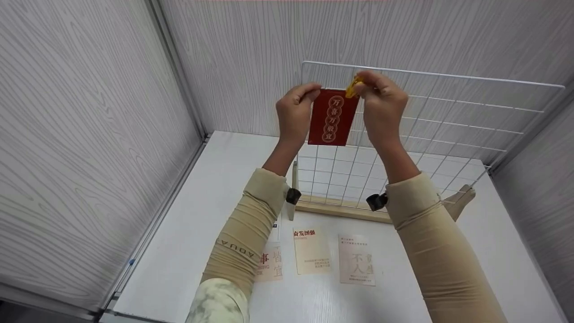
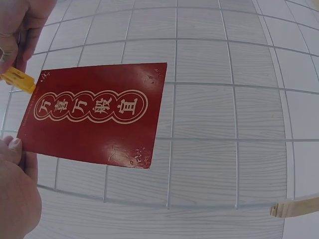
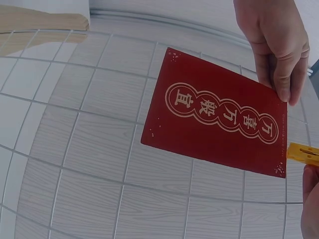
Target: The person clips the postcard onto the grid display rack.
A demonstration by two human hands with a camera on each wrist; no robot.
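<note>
A red card [image 1: 334,117] with pale round-framed characters hangs upright in front of the white wire grid [image 1: 430,103], near its top left. My left hand [image 1: 296,105] pinches the card's upper left corner between thumb and fingers. At the opposite top corner my right hand [image 1: 381,101] pinches a yellow clip [image 1: 352,87]. In the right wrist view the tip of that clip [image 3: 301,154] meets the card's upper edge close to the corner. The left wrist view shows the whole face of the card [image 2: 94,117], with grid wires behind it.
The grid stands on a wooden base bar [image 1: 343,208] with wooden feet [image 1: 459,199]. On the white tabletop [image 1: 309,305] lie several printed cards, among them a cream card [image 1: 311,253] and a pinkish card [image 1: 357,260]. Grey wood-grain panels [image 1: 89,112] enclose the space.
</note>
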